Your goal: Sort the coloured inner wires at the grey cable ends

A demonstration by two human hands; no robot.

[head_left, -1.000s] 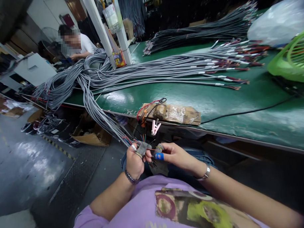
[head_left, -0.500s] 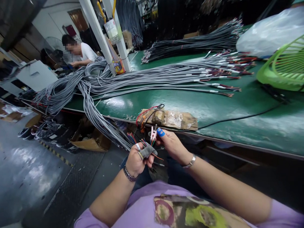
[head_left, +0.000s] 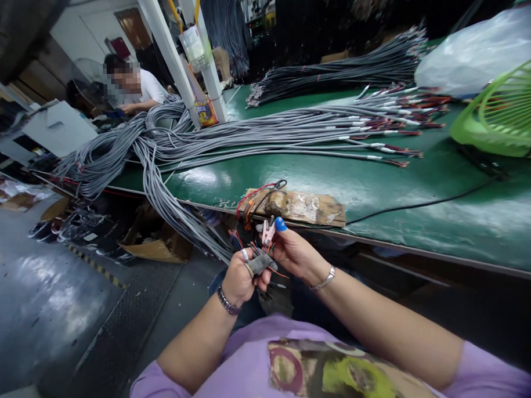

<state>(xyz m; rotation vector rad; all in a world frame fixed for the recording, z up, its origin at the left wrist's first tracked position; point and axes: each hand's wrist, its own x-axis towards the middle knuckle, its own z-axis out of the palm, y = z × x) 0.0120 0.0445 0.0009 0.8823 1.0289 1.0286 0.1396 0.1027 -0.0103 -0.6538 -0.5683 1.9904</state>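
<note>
My left hand point(head_left: 239, 281) is closed around a bundle of thin coloured wires point(head_left: 255, 249), whose ends fan out above the fingers. A grey sleeve covers one of its fingers, and an orange wire sticks out to the right. Just right of it, my right hand point(head_left: 300, 256) is closed, its blue-capped thumb against a small pale pink clip point(head_left: 267, 232). Coloured wires run up close to that clip; whether they sit in its jaws I cannot tell. Behind the hands, at the bench edge, lies a wooden block point(head_left: 309, 208) with a lump, clear tape and red and black leads.
Long grey cables point(head_left: 254, 135) lie across the green bench point(head_left: 423, 217), some hanging over its front edge. Farther back are darker cables point(head_left: 331, 75), a white plastic bag point(head_left: 473, 58) and a green fan point(head_left: 498, 121). A person point(head_left: 151, 90) sits at the far left. A cardboard box point(head_left: 158, 249) stands below.
My right thumb has shifted slightly up along the pink clip, and the right wrist has moved a little left. My left hand keeps its hold on the wires and has edged slightly right.
</note>
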